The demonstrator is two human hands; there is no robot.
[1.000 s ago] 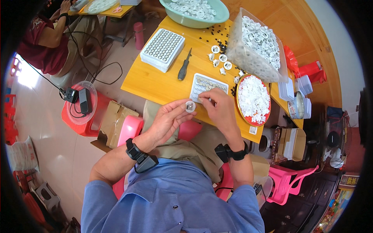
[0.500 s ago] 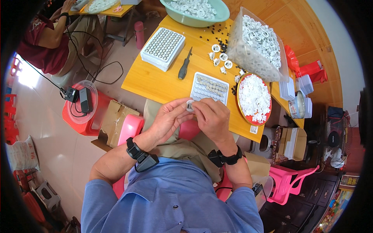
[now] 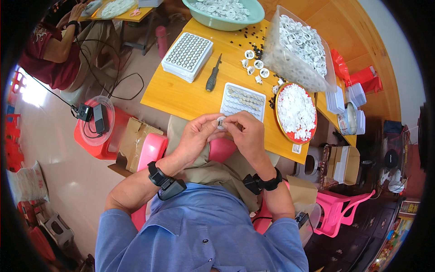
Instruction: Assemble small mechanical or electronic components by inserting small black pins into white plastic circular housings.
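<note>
Between my hands, just off the table's near edge, is a small round white plastic part (image 3: 220,121) with a dark and metallic middle. My left hand (image 3: 195,135) pinches it between thumb and forefinger. My right hand (image 3: 247,138) has its thumb and fingertips closed at the part's right side; whether a smaller piece sits between them is hidden. Right beyond my hands lies a white tray (image 3: 229,108) partly filled with small silver discs like button cells. Several similar round white parts (image 3: 258,64) lie loose farther up the table among tiny black pieces (image 3: 258,51).
A screwdriver (image 3: 211,80) lies beside a stack of filled white trays (image 3: 179,71). Small white pieces fill a red-rimmed dish (image 3: 282,125) at right. Behind stand a clear tub (image 3: 290,75) and a green basin (image 3: 217,21) of white parts. Another person (image 3: 56,56) sits at far left.
My right fingers have shifted slightly left and up, closer over the round part. The view has moved a little; the table things otherwise stay put.
</note>
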